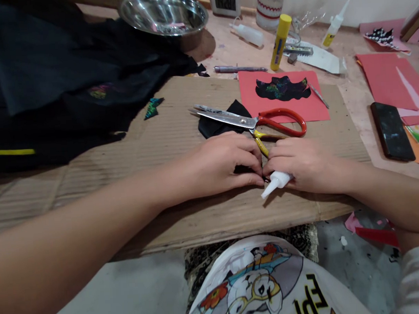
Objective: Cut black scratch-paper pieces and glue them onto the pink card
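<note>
My right hand (307,164) is closed around a small white glue bottle (277,181), its pointed nozzle sticking out to the lower left. Facing it, my left hand (229,161) has its fingers curled down, thumb close to the fingertips. A dark bit shows where the two hands' fingertips meet, too small to name. Just beyond my hands lie scissors (243,121) with one red and one yellow handle, resting partly on a black fabric piece (213,127). Behind them, a red card (249,86) bears a black wavy-edged cutout (281,89) with shiny coloured specks.
Cardboard (184,215) covers the work surface. Black fabric (66,90) fills the left, near a steel bowl (133,15). A glue stick (280,41), a pen (239,69) and a second glue bottle (334,26) stand or lie behind. At right is a phone (392,131).
</note>
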Available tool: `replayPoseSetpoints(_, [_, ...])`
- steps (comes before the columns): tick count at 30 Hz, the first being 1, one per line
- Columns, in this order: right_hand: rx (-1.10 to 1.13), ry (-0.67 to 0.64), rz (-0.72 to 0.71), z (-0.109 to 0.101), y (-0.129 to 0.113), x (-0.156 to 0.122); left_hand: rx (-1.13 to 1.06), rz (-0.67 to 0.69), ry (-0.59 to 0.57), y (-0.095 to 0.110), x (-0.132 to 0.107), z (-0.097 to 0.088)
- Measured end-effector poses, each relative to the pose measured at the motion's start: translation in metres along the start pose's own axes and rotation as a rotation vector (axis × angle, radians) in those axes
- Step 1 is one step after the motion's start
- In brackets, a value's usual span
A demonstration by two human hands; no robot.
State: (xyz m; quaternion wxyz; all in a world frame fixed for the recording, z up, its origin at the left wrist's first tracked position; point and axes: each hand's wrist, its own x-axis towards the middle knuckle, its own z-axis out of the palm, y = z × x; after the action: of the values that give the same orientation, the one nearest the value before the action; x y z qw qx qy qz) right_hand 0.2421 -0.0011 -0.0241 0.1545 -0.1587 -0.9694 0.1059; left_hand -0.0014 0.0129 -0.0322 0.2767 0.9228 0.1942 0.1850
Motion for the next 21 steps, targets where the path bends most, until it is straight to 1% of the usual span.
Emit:
replayPoseSetpoints(5, [-0.071, 0.041, -0.049, 0.003, -0.001, 0.002, 0.012, -0.032, 0.012, 0.001, 0.000, 0.004])
replayPoseSetpoints(9, [-0.099, 0.025, -0.056, 0.004, -0.003, 0.003, 0.084, -0.091, 0.019, 0.003, 0.002, 0.006])
replayPoseSetpoints(12, [-0.089, -0.003, -0.043, 0.005, -0.002, 0.002, 0.102, -0.127, 0.000, 0.004, 0.003, 0.006])
replayPoseSetpoints(14, [-0.029, 0.006, -0.019, 0.003, -0.001, 0.002, 0.097, -0.151, -0.016, 0.005, 0.004, 0.005])
replayPoseSetpoints(17, [0.167, 0.011, 0.077, -0.006, 0.001, 0.001, 0.078, -0.183, -0.034, 0.007, 0.005, 0.005])
replayPoseSetpoints(19, [0.283, -0.033, 0.141, -0.016, 0.001, 0.000, 0.060, -0.194, -0.040, 0.008, 0.006, 0.004])
replayPoseSetpoints(21, [0.345, -0.077, 0.154, -0.024, 0.000, 0.000, 0.048, -0.202, -0.048, 0.008, 0.006, 0.004])
